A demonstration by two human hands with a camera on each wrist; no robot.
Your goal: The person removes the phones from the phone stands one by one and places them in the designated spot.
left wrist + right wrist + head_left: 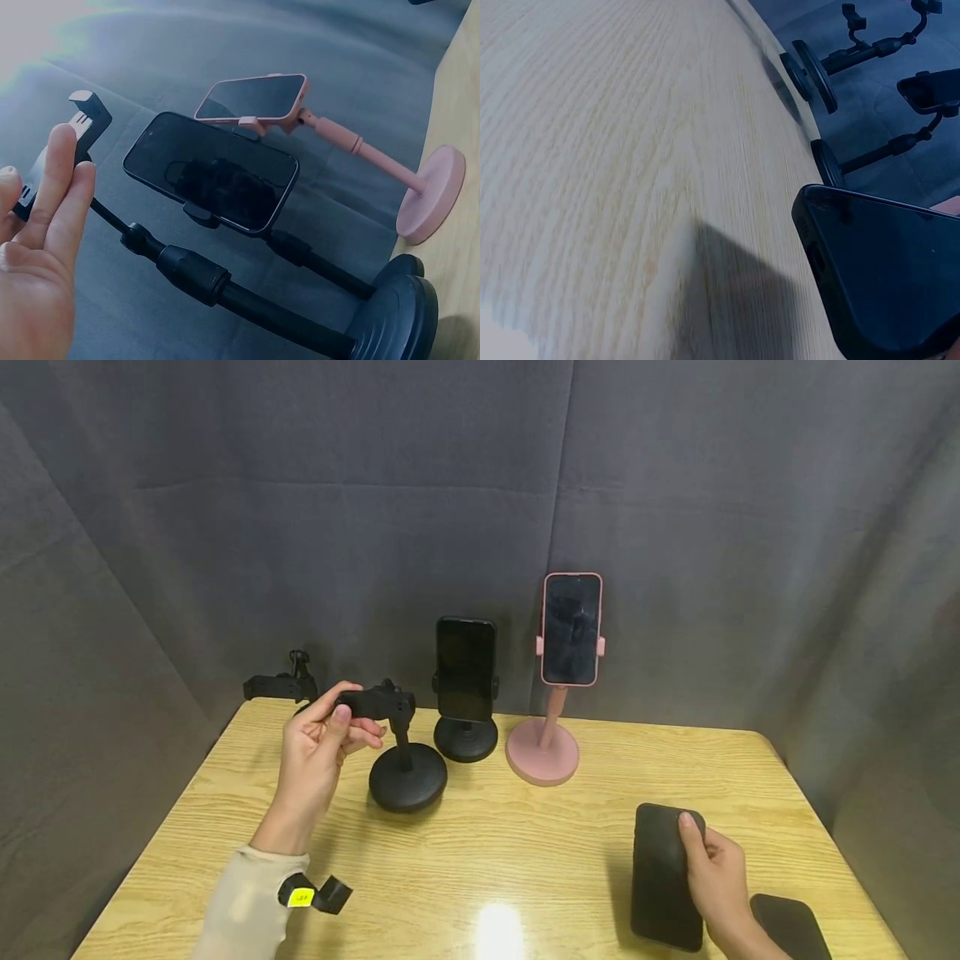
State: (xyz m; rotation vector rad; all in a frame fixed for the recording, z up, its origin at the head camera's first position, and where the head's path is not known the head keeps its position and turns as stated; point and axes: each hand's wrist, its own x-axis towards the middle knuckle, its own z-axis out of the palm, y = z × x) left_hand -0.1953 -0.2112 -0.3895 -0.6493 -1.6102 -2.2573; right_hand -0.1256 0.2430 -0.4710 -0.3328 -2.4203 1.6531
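Observation:
My left hand [311,760] pinches the clamp of a black phone stand [407,781] between thumb and fingers; no phone sits in that clamp. The stand's round base looks tilted, with shadow under it. In the left wrist view the open clamp [94,120] shows beyond the fingers. At the right, my right hand [720,877] grips a black phone [663,881] by its edge, thumb on its face. The right wrist view shows the phone [892,262] raised over the table, casting a shadow. Another dark phone [789,927] lies beside the right wrist, partly cut off.
A second black stand [467,739] holds a phone [467,668] upright. Right of it, a pink stand [543,752] holds a pink-cased phone [572,628]. Another black stand [277,685] is at the back left, partly hidden. Grey curtains [375,527] enclose the wooden table [465,860].

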